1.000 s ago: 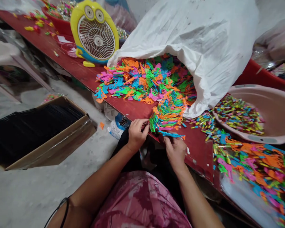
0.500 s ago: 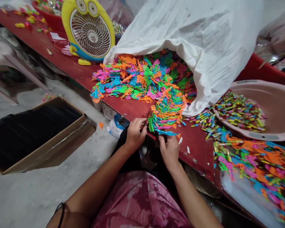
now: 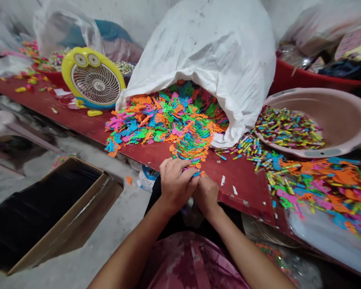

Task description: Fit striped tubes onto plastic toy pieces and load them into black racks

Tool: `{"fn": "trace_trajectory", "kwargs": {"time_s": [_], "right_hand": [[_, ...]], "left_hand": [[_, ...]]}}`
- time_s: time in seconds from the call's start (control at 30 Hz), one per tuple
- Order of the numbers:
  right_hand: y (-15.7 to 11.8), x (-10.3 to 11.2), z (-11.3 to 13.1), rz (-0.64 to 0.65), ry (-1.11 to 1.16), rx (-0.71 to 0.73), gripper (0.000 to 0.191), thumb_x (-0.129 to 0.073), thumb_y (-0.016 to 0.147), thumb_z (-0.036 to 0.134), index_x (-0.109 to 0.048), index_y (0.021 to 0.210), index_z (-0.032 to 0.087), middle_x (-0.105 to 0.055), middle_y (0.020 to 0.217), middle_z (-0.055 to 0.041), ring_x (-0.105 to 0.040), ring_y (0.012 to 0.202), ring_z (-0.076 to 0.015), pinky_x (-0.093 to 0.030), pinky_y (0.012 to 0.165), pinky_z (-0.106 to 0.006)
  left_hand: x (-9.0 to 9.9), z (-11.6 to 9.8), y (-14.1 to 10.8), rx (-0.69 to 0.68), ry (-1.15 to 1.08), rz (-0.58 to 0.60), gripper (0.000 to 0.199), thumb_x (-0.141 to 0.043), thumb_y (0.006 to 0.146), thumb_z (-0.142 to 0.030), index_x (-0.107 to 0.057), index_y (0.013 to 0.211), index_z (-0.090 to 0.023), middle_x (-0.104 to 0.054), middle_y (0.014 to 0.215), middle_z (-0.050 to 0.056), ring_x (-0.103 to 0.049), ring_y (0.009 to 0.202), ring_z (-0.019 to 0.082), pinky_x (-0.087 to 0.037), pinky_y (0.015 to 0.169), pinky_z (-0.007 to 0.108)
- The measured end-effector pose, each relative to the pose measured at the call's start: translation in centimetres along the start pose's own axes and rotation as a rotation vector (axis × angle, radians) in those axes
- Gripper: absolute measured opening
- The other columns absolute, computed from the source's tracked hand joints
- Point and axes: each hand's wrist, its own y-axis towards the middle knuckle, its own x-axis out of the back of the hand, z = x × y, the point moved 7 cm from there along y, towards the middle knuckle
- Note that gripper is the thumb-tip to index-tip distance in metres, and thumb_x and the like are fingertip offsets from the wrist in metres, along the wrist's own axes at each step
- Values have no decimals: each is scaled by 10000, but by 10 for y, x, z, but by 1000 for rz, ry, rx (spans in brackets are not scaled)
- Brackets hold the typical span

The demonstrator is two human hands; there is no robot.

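At the edge of the red table (image 3: 243, 188), the person's left hand (image 3: 177, 186) curves over, its fingers closed on a small bunch of neon plastic pieces (image 3: 189, 160). The right hand (image 3: 206, 196) curls in tight against it, though what it grips can't be seen from here. More pieces spill in a tangled heap from a white sack (image 3: 216, 52) down to the hands. Beside the sack, a pink basin (image 3: 343, 108) holds small colored tubes (image 3: 289, 128).

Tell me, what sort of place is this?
It looks like a small workshop, perhaps in a home, handling cheap plastic toys: a white sack spills bright plastic pieces across a red bench, and a pink basin holds small coloured parts.
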Motion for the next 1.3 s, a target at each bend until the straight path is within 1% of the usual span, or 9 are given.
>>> {"fn": "trace_trajectory", "kwargs": {"time_s": [0.17,0.3,0.47,0.7,0.83,0.93,1.03,1.17,1.3], "right_hand": [[1,-5,0,-23,-26,-24,253,-482,943,228,-576,711,195,-610,654,-28,-530,592,-150,-309,582,-280],[2,-9,2,-5,-20,-33,248,-473,942,218,-566,713,196,-617,660,-27,-534,608,-152,-295,598,-286],[3,-12,3,14,-27,-43,257,-450,927,208,-515,677,204,-587,628,-19,-505,586,-154,-262,584,-299],[2,-17,1,32,-33,-86,272,-441,940,220,-514,679,199,-585,632,-22,-499,590,-155,-233,591,-311],[0,-20,2,71,-89,-104,243,-446,935,200,-553,718,188,-618,695,-33,-523,641,-169,-253,626,-320],[-1,-22,0,129,-99,-129,175,-506,923,219,-592,776,183,-650,765,-40,-554,708,-185,-286,665,-320],[-1,-23,-6,185,-61,-174,127,-558,905,248,-616,820,173,-668,824,-54,-574,760,-195,-319,696,-309],[1,-22,-11,261,19,-220,83,-621,861,242,-634,881,163,-679,881,-59,-591,800,-194,-337,690,-286],[4,-16,-6,255,11,-220,187,-618,898,353,-643,880,169,-690,863,-54,-601,761,-188,-312,655,-294]], "left_hand": [[7,7,-2,44,-18,-67,141,-687,836,-270,-646,970,-260,-668,1086,47,-587,1055,234,-399,968,457],[8,9,1,38,37,-41,121,-687,836,-286,-653,952,-271,-646,1173,61,-531,1196,285,-356,1026,524],[6,11,4,29,-15,-26,144,-673,850,-250,-620,978,-286,-663,1156,38,-531,1233,266,-325,1071,538],[3,9,8,12,-21,-3,140,-685,849,-231,-614,965,-265,-708,1082,28,-559,1211,262,-307,1079,541],[3,8,12,35,60,43,82,-675,861,-253,-623,922,-233,-718,1027,34,-570,1192,264,-269,1096,539],[9,9,18,33,100,66,201,-724,827,-320,-624,967,-216,-704,1041,51,-605,1115,254,-268,1098,530],[15,6,28,-21,39,89,277,-759,795,-356,-625,993,-216,-686,1062,53,-620,1060,223,-305,1084,492],[13,3,35,-81,9,130,123,-720,836,-294,-652,913,-227,-690,1015,27,-615,1036,195,-320,1070,456],[9,0,35,-134,34,131,84,-712,838,-247,-652,888,-217,-701,974,23,-610,1037,204,-338,1046,458]]}}
